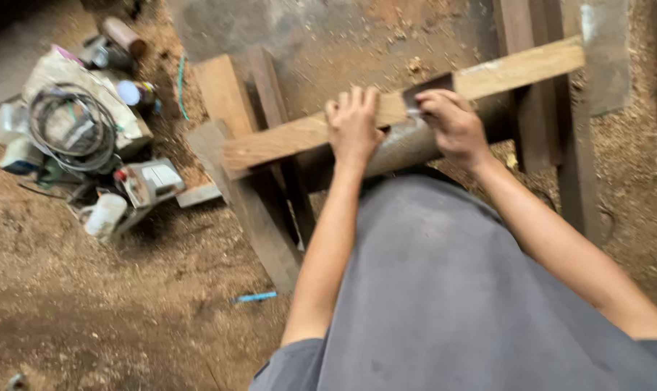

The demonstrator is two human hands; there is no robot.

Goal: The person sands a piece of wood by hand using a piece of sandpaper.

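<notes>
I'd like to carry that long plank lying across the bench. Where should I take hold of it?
Probably the bare left end of the plank, from above, fingers wrapped over both long edges. It lies flat and narrow, and that end juts free of the left hand and right hand.

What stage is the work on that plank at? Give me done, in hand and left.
Done: the plank already lies across the wooden frame, and sawdust covers the ground.
In hand: the left hand presses flat on the plank while the right hand holds a dark flat tool against its edge, apparently a square.
Left: no cut shows in the plank; blur hides any marks.
</notes>
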